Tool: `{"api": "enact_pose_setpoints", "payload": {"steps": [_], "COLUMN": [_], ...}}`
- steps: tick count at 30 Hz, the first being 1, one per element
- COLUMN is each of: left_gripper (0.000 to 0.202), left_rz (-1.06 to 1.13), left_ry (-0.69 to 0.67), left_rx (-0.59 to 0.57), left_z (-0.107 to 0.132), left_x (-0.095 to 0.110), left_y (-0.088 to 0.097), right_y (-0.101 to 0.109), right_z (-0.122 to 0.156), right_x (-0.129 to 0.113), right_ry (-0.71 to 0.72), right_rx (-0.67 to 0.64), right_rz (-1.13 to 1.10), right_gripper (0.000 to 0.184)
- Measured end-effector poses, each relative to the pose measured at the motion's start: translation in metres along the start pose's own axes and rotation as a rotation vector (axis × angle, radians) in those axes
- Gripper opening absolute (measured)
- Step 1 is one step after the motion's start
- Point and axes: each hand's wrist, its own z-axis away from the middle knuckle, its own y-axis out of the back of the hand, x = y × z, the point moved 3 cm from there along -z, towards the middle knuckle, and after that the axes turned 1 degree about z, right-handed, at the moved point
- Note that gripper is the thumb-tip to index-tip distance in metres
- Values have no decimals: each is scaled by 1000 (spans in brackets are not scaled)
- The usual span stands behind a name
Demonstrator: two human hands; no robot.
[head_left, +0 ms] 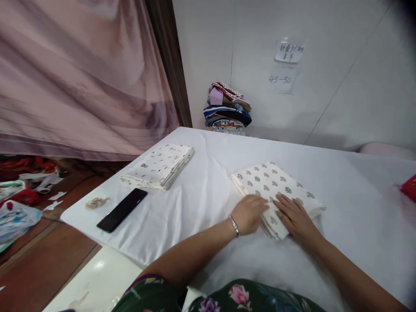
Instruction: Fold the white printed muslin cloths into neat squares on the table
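A folded cream cloth with green heart-like prints (pixel 271 182) lies on the white-covered table (pixel 208 190) in front of me. My left hand (pixel 249 213), with a bracelet on its wrist, curls against the cloth's near left edge. My right hand (pixel 294 214) lies flat on top of the cloth's near corner, fingers stretched out and pressing down. Neither hand lifts the cloth.
A second folded white patterned cloth (pixel 159 165) lies at the table's left, with a black phone (pixel 122 209) and a small crumpled scrap (pixel 96 202) near the left edge. A stack of folded coloured fabrics (pixel 227 108) stands at the back wall. A pink curtain (pixel 81 73) hangs left; something red (pixel 410 187) lies far right.
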Motion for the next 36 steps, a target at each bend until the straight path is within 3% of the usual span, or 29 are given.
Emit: {"api": "enact_pose_setpoints", "payload": {"steps": [2,5,11,22,29,36], "left_gripper": [54,63,62,43,38,43], "left_rz": [-39,-72,66,132,61,73], "left_ry": [197,441,590,780,921,927], "left_rx": [82,89,-4,145,106,85], "left_z": [-3,-8,-18,-21,-14,-12], "left_x": [-34,-77,-121,-154,-159,-150], "left_y": [10,15,6,8,14,26], "right_y": [-1,0,3,-2,0,-1], "right_z": [7,22,42,33,31,32], "right_x": [0,-4,-13,-25,-30,-29], "right_ry": [12,78,209,165,173,175], "right_rx": [19,38,-16,28,40,61], "right_rz": [19,44,83,168,186,163], "right_gripper": [43,48,68,58,55,55]}}
